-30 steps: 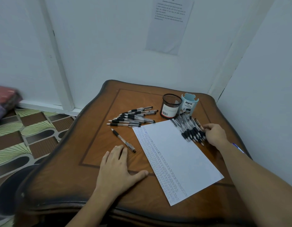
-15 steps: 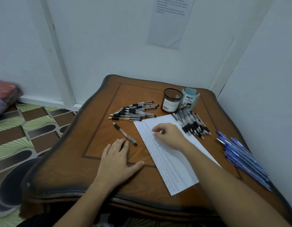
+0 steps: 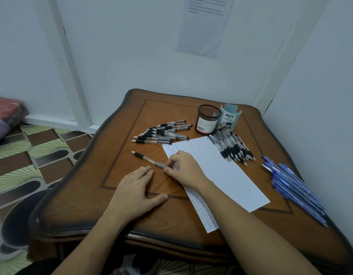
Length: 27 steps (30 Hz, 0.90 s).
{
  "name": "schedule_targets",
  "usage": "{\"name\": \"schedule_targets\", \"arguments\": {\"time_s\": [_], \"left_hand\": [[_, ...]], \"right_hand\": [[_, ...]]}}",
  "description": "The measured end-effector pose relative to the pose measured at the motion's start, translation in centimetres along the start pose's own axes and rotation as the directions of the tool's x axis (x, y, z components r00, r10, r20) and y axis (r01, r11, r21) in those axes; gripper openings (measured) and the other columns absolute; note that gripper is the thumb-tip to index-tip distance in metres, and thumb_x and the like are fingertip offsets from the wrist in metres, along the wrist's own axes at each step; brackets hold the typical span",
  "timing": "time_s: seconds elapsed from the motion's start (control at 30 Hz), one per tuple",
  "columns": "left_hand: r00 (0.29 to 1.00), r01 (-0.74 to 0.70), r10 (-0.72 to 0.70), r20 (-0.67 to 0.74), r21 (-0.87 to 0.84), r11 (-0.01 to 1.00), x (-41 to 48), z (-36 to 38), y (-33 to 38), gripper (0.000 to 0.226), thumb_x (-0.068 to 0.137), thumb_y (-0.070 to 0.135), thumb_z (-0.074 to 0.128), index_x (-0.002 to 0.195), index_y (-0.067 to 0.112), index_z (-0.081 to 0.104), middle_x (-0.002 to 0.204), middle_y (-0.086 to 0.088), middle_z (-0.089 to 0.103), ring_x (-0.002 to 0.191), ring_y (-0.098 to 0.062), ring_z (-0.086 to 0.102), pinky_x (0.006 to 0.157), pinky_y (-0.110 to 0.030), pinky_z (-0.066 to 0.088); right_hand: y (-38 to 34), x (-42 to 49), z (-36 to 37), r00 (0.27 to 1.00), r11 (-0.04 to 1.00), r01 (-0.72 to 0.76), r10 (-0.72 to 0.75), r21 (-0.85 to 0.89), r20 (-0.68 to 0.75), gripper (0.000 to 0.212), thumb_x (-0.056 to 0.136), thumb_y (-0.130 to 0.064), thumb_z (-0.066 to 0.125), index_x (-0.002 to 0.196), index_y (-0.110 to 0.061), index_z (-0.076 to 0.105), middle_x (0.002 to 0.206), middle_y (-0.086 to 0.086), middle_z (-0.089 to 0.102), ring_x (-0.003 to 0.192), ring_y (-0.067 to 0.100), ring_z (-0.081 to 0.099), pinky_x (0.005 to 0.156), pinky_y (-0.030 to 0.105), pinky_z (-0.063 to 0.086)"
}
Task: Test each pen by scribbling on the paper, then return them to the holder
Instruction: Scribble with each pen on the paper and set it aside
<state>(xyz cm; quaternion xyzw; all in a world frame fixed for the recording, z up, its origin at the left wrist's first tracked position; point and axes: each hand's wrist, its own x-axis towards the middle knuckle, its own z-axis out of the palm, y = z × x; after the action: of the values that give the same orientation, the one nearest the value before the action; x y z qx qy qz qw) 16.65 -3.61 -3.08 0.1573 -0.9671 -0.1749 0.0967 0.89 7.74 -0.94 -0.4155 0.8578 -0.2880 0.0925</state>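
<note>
Head camera, looking down. The black-grip pen (image 3: pixel 147 158) lies flat on the table (image 3: pixel 116 155), tip pointing away to my left, just off the left edge of the paper (image 3: pixel 221 171). My right hand (image 3: pixel 186 169) reaches across the paper and pinches the pen's rear end between thumb and forefinger. My left hand (image 3: pixel 135 192) lies flat on the wood, fingers straight, thumb spread, holding nothing, its fingertips just beside the barrel.

My right hand hides the pen's clip end and part of the scribble column (image 3: pixel 203 213) that runs down the paper's left margin. Those marks are too small to read.

Farther out, a loose pile of black pens (image 3: pixel 161 133) lies beyond the single one. A second bunch of black pens (image 3: pixel 234 148) lies along the paper's far right side. Behind them stand the black mesh holder (image 3: pixel 208 120) and, touching it, a pale blue holder (image 3: pixel 231 118) printed "DIY DESK ORGANIZER". The mesh one carries a white label with a barcode, its other print illegible.

Blue pens (image 3: pixel 294 187) lie along the table's right edge. The printed sheet (image 3: pixel 205 26) on the wall is cut off at the top and its text is too fine to read. At far left a blurred bundle (image 3: pixel 5 114) sits on the patterned floor (image 3: pixel 33 155).
</note>
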Motion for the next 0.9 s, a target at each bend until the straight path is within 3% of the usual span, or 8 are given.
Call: {"name": "schedule_targets", "arguments": {"time_s": [0.13,0.23,0.37,0.43,0.53,0.67,0.77,0.9], "left_hand": [[1.000,-0.007,0.007,-0.011,0.016,1.000,-0.2,0.3,0.2,0.103,0.066,0.083,0.023,0.151,0.028,0.036,0.157,0.004,0.032,0.146,-0.013,0.025,0.117,-0.030,0.014],[1.000,-0.016,0.016,-0.009,0.026,1.000,-0.2,0.7,0.4,0.095,0.067,0.080,0.024,0.149,0.034,0.038,0.157,0.007,0.031,0.148,-0.011,0.020,0.117,-0.031,0.010],[0.999,-0.052,0.052,0.007,-0.013,0.999,0.2,1.1,0.8,0.088,0.070,0.074,0.026,0.149,0.037,0.037,0.156,0.011,0.032,0.147,-0.008,0.020,0.119,-0.036,0.007],[0.996,-0.088,0.088,0.015,-0.039,0.995,0.5,1.2,1.1,0.085,0.072,0.073,0.028,0.149,0.037,0.036,0.156,0.011,0.033,0.147,-0.008,0.021,0.119,-0.036,0.007],[0.988,-0.151,0.154,0.029,-0.069,0.986,0.8,1.4,1.8,0.083,0.075,0.074,0.030,0.148,0.036,0.039,0.155,0.011,0.035,0.146,-0.009,0.022,0.118,-0.032,0.005],[0.975,-0.214,0.219,0.039,-0.114,0.970,1.0,1.8,3.3,0.086,0.076,0.081,0.030,0.149,0.037,0.037,0.156,0.015,0.030,0.146,-0.004,0.019,0.117,-0.029,0.002],[0.967,-0.237,0.245,0.063,-0.111,0.965,0.8,2.3,4.7,0.093,0.074,0.089,0.025,0.150,0.037,0.033,0.158,0.015,0.027,0.147,-0.005,0.017,0.118,-0.034,0.002],[0.961,-0.236,0.227,0.159,0.043,0.971,0.6,3.4,5.9,0.113,0.060,0.098,-0.002,0.152,0.039,0.024,0.162,0.012,0.017,0.149,-0.008,0.009,0.120,-0.045,-0.002]], "right_hand": [[0.5,0.0,-1.6,0.974,0.867,-0.175,0.220,0.467,-0.044,0.005,0.095,-0.022,0.065,0.091,-0.020,0.066,0.093,-0.007,0.064,0.083,0.010,0.058,0.068,0.024,0.044],[1.2,-0.4,-4.0,0.914,0.505,-0.206,0.405,0.838,-0.019,0.008,0.100,-0.016,0.058,0.097,-0.012,0.063,0.101,0.006,0.070,0.092,0.021,0.064,0.066,0.030,0.052],[2.0,-2.1,-7.0,0.860,0.267,-0.019,0.496,0.964,-0.120,0.013,0.108,-0.028,0.039,0.105,-0.020,0.049,0.092,0.010,0.076,0.087,0.029,0.073,0.078,0.041,0.057],[2.5,-3.2,-8.1,0.837,0.196,0.053,0.526,0.979,-0.151,0.019,0.109,-0.034,0.030,0.110,-0.024,0.047,0.072,0.007,0.069,0.067,0.025,0.070,0.072,0.043,0.060],[3.0,-4.7,-8.8,0.830,0.174,0.055,0.539,0.983,-0.142,0.022,0.108,-0.038,0.030,0.120,-0.033,0.049,0.059,0.001,0.044,0.045,0.012,0.037,0.045,0.027,0.041],[2.9,-6.2,-8.8,0.857,0.247,-0.043,0.507,0.968,-0.091,0.017,0.108,-0.033,0.036,0.108,-0.034,0.053,0.060,0.000,0.038,0.042,0.008,0.024,0.039,0.017,0.022],[2.8,-7.1,-8.7,0.892,0.268,-0.010,0.438,0.963,-0.113,0.009,0.102,-0.036,0.047,0.105,-0.030,0.052,0.056,-0.001,0.035,0.042,0.009,0.024,0.039,0.017,0.022],[3.3,-8.8,-8.5,0.924,0.363,-0.015,0.361,0.932,-0.126,0.028,0.099,-0.033,0.051,0.114,-0.011,0.061,0.048,0.000,0.038,0.048,0.016,0.040,0.053,0.030,0.041]]}}
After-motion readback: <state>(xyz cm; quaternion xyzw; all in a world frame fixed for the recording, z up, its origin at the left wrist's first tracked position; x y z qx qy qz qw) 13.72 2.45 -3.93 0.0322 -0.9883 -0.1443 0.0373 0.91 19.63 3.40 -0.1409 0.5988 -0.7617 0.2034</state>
